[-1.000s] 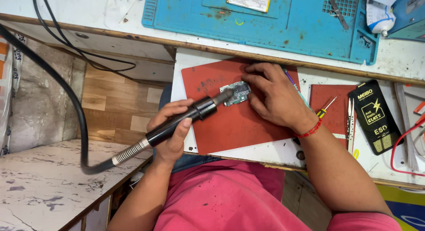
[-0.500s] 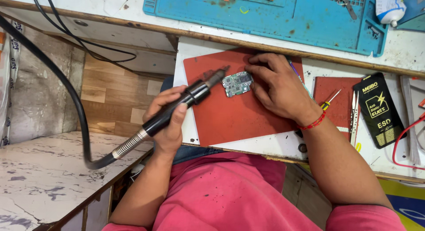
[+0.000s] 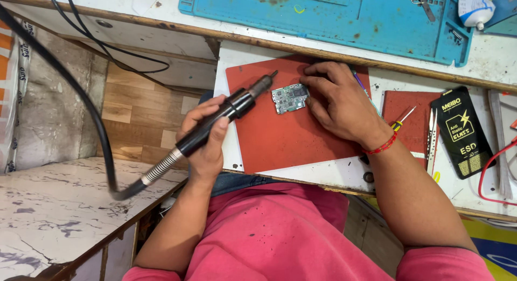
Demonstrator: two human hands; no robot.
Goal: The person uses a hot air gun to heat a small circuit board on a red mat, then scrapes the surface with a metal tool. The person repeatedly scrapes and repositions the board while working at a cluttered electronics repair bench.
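Basically, your circuit board [image 3: 290, 98] lies flat on the red mat [image 3: 280, 135], toward its top edge, w/ your right hand [image 3: 339, 103] beside it, fingertips [image 3: 308, 87] pressing its right edge to pin it. It looks thin, light and stiff, prob. fragile: tiny parts on top, so take it by the bare edges only, not across the face. Smooth mat underneath, so it may slide if you let go. Your left hand [image 3: 207, 135] is clenched round the black handle of the hot-air tool [image 3: 226, 116], nozzle tip hanging just left of the board, apart from it, not touching. Handle seems rigid; the thick black hose [image 3: 81, 98] trailing off left will likely tug on it. Further out: a smaller red mat [image 3: 412, 125] w/ a screwdriver [image 3: 399, 121] and tweezers [image 3: 431, 138], a black packet [image 3: 460, 131], a blue work mat [image 3: 344, 14] at the top. Hidden bits: the board's right edge sits under your fingers, its parts are too small to make out, and the hose runs out of frame at the left.
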